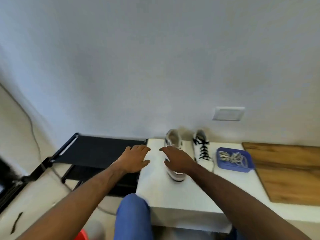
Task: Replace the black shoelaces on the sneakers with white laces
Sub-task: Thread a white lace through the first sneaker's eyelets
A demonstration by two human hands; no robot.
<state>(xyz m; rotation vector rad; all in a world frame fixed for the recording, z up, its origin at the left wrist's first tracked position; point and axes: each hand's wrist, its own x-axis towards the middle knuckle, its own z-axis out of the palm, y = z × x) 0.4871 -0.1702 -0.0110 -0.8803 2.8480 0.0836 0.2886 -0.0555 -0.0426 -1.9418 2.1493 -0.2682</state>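
Two white sneakers stand on a white table (187, 193) by the wall. The left sneaker (173, 137) is partly covered by my right hand (178, 160), which hovers over its front with fingers spread; whether it touches the shoe I cannot tell. The right sneaker (201, 148) carries black laces. A blue tray (249, 166) to its right holds a bundle of white laces (231, 157). My left hand (136, 158) is flat and open at the table's left edge, holding nothing.
A black folding rack (97, 151) stands left of the table. A wooden board (290, 172) lies at the right. A wall socket plate (228, 113) sits above the shoes. My blue-trousered knee (133, 217) is at the table's front corner. A cable runs along the floor.
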